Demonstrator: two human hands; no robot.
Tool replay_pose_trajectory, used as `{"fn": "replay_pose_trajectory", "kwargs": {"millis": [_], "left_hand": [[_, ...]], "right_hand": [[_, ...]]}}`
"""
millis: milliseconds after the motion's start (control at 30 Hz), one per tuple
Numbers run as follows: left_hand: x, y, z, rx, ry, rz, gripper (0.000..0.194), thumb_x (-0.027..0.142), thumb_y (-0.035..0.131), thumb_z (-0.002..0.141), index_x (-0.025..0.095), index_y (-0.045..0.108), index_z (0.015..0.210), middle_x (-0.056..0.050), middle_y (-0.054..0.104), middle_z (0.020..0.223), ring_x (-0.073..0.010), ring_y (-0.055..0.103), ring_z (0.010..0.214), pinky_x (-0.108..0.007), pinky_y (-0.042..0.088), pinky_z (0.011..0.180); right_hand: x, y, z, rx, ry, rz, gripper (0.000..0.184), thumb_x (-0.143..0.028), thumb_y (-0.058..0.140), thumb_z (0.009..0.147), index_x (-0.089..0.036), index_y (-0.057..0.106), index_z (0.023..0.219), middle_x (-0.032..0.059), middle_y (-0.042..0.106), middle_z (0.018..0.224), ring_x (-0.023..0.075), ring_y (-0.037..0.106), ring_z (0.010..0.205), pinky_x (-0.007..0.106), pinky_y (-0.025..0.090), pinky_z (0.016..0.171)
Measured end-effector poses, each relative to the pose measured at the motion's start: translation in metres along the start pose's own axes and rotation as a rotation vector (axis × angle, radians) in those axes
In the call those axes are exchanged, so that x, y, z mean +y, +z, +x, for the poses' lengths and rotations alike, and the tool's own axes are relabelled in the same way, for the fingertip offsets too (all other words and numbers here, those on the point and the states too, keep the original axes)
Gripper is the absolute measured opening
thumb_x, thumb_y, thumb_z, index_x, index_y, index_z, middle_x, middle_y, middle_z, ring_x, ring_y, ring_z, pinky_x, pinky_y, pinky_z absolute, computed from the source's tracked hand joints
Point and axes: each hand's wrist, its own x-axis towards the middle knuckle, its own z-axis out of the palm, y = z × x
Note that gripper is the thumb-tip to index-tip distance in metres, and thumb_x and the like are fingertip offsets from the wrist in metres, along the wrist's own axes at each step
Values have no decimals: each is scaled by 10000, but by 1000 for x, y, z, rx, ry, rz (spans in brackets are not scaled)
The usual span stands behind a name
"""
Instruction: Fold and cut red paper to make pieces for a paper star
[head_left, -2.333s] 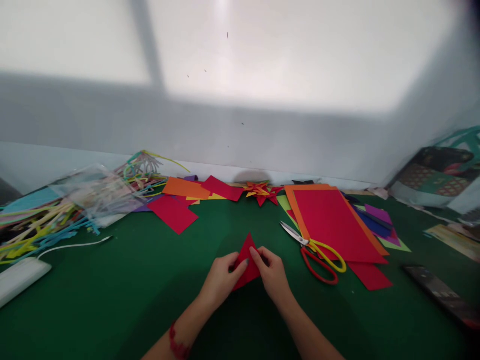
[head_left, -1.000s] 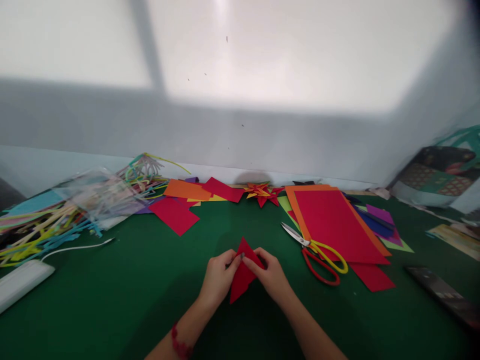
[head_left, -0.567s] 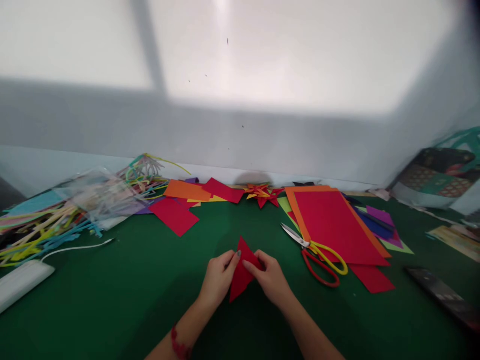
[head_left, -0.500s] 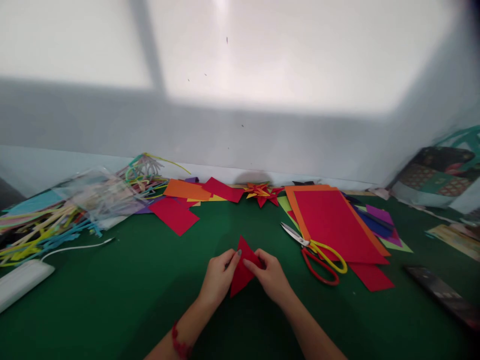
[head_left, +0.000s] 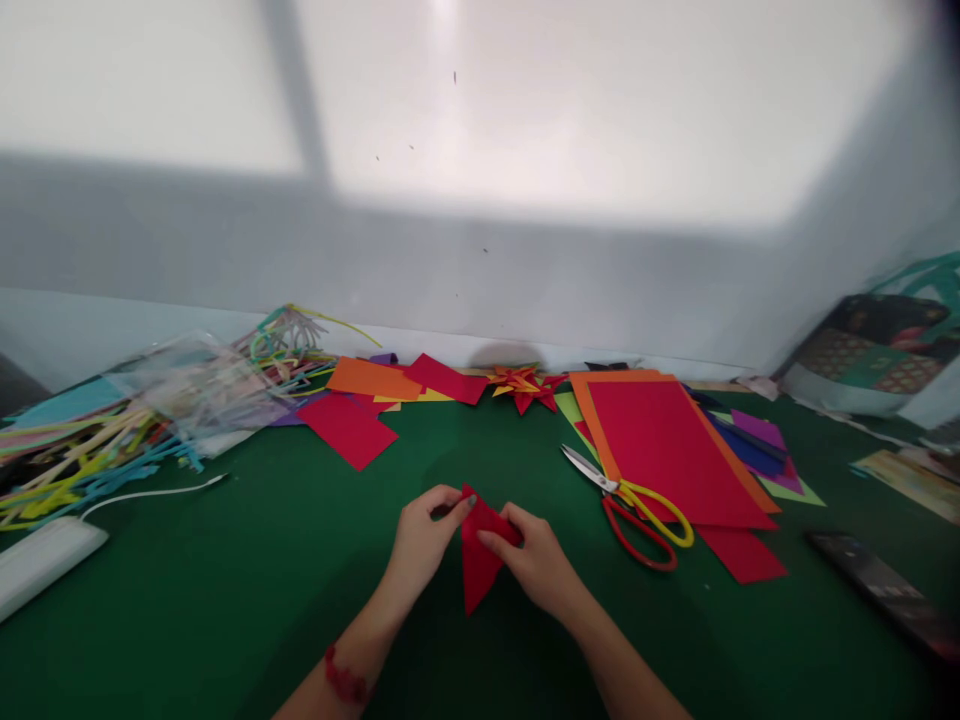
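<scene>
A folded piece of red paper point(head_left: 478, 565), roughly triangular with one point toward me, is held above the green tabletop between both hands. My left hand point(head_left: 424, 535) pinches its upper left corner with thumb and forefinger. At the right corner my right hand point(head_left: 536, 560) grips the paper, its thumb lying across the front. Fingers behind the paper are hidden. To the right of my right hand lie scissors point(head_left: 637, 505) with one yellow and one red handle, blades partly apart.
Red sheets point(head_left: 667, 440) over orange ones lie at the right, a phone point(head_left: 885, 590) beyond. Folded paper stars point(head_left: 521, 385) sit by the wall. Red cut pieces point(head_left: 349, 430), colourful pipe cleaners point(head_left: 120, 440), a plastic bag point(head_left: 217, 390) and a white corded device point(head_left: 52, 560) are at the left.
My left hand has shifted slightly left and up along the paper's edge to its top corner. The red paper has turned and dropped a little. My right hand keeps its grip.
</scene>
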Motion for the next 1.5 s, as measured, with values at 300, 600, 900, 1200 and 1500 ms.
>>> {"fn": "replay_pose_trajectory", "kwargs": {"millis": [300,600,900,1200,1500], "left_hand": [[0,-1,1,22,-60,-159,232,372,535,720,151,605,715,-20,608,678,-158,547,662,-260,427,635],[-2,-2,1,8,-55,-173,236,374,521,736,152,599,717,-5,578,670,-147,525,664,-240,414,637],[5,-4,1,61,-58,-117,243,365,475,746,164,551,633,8,533,617,-145,504,643,-224,397,618],[2,-5,2,7,-104,-222,246,365,471,746,154,580,682,-11,579,658,-154,535,668,-244,417,648],[-4,1,-1,-261,-64,-77,234,362,526,730,151,605,790,-50,634,776,-174,567,720,-252,424,650]], "right_hand": [[2,0,0,-8,3,-13,215,-336,529,759,-187,447,627,-58,421,568,93,378,534,203,276,485],[-1,-1,0,0,-13,-46,229,-329,534,754,-181,442,604,-62,417,553,87,378,524,201,266,479],[-2,-1,-1,-19,-24,-52,254,-366,530,755,-185,433,605,-61,401,560,91,363,529,205,265,484],[-1,-2,-1,-15,-16,-45,252,-372,536,750,-182,447,609,-61,409,562,92,364,533,204,267,489],[7,-4,4,102,2,56,252,-401,521,754,-186,464,634,-51,458,574,104,412,545,204,314,494]]}}
